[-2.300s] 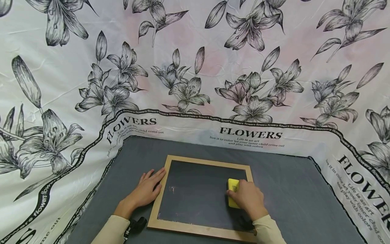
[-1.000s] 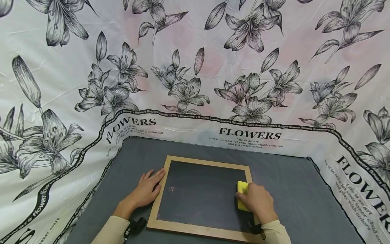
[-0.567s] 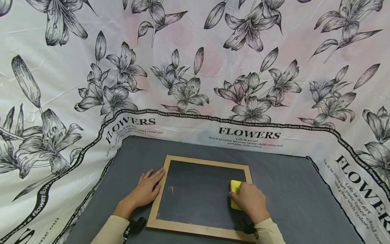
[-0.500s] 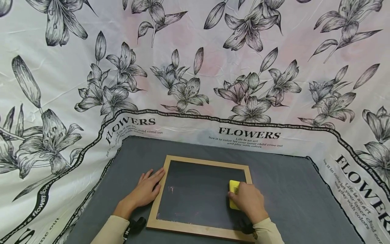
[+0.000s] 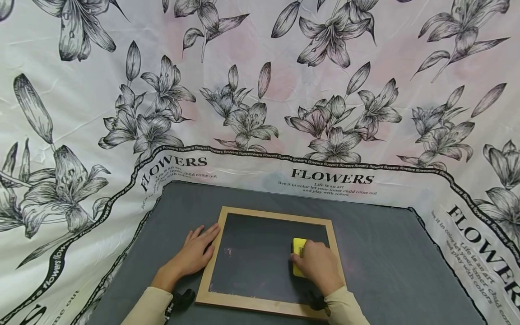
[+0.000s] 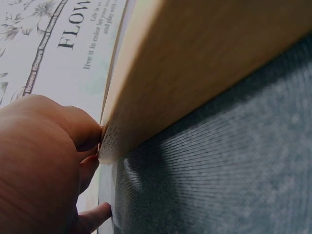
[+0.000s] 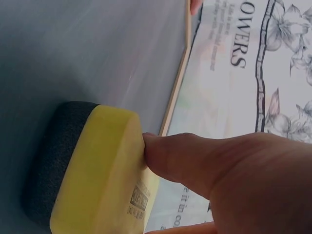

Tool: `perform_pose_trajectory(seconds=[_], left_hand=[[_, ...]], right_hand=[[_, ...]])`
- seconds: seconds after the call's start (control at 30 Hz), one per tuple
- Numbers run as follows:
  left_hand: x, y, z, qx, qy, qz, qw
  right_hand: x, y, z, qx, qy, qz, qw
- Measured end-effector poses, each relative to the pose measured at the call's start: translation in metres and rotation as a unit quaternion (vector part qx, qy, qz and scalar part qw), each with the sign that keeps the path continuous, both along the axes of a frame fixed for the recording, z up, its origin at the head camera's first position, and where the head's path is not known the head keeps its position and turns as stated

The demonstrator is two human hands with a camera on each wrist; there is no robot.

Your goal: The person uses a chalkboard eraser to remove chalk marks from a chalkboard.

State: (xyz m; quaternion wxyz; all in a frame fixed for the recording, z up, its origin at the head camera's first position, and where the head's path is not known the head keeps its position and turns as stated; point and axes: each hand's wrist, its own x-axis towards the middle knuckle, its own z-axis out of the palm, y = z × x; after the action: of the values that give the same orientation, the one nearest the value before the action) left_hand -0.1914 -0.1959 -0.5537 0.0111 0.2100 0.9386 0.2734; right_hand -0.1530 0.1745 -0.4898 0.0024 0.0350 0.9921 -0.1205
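Observation:
A blackboard (image 5: 260, 257) in a light wooden frame (image 5: 276, 215) lies on the grey cloth. My right hand (image 5: 322, 266) grips a yellow board eraser (image 5: 298, 257) on the right part of the board. In the right wrist view the black felt side of the eraser (image 7: 97, 165) faces the board surface, with the thumb on its yellow body. My left hand (image 5: 195, 253) rests at the left side of the frame, fingers extended, fingertips on the wood. The left wrist view shows that hand (image 6: 44, 161) with its fingertips at the frame's edge (image 6: 146, 83). Faint chalk marks (image 5: 229, 253) show on the board's left part.
Grey cloth (image 5: 390, 253) covers the table around the board. White flower-printed fabric (image 5: 252, 176) rises behind and along both sides. A black strap piece (image 5: 184, 299) sits by the left wrist, and another dark piece (image 5: 317, 301) by the right wrist.
My right hand carried the eraser rightward to the frame's right edge, then back left across the board, now farther left than at first. The left hand has stayed in place.

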Motion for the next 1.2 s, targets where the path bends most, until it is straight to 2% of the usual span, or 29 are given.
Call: perform_pose_trajectory(seconds=[0.7, 0.73, 0.83, 1.07, 1.2], left_hand=[[0.0, 0.001, -0.001, -0.005, -0.002, 0.001, 1.0], [-0.001, 0.0, -0.004, 0.004, 0.005, 0.002, 1.0], [-0.001, 0.0, -0.004, 0.007, 0.008, 0.002, 0.9999], [-0.001, 0.001, -0.009, 0.038, 0.043, -0.002, 0.9984], [-0.001, 0.001, -0.005, 0.026, 0.025, 0.001, 0.9993]], right_hand=[[-0.005, -0.04, -0.006, 0.005, 0.005, 0.016, 0.9998], [-0.005, -0.042, -0.006, 0.006, 0.008, 0.019, 0.9998], [-0.005, -0.049, -0.004, 0.01, 0.019, 0.029, 0.9993], [-0.006, -0.064, -0.005, 0.015, 0.021, 0.039, 0.9989], [-0.007, -0.07, -0.008, 0.023, 0.029, 0.041, 0.9985]])
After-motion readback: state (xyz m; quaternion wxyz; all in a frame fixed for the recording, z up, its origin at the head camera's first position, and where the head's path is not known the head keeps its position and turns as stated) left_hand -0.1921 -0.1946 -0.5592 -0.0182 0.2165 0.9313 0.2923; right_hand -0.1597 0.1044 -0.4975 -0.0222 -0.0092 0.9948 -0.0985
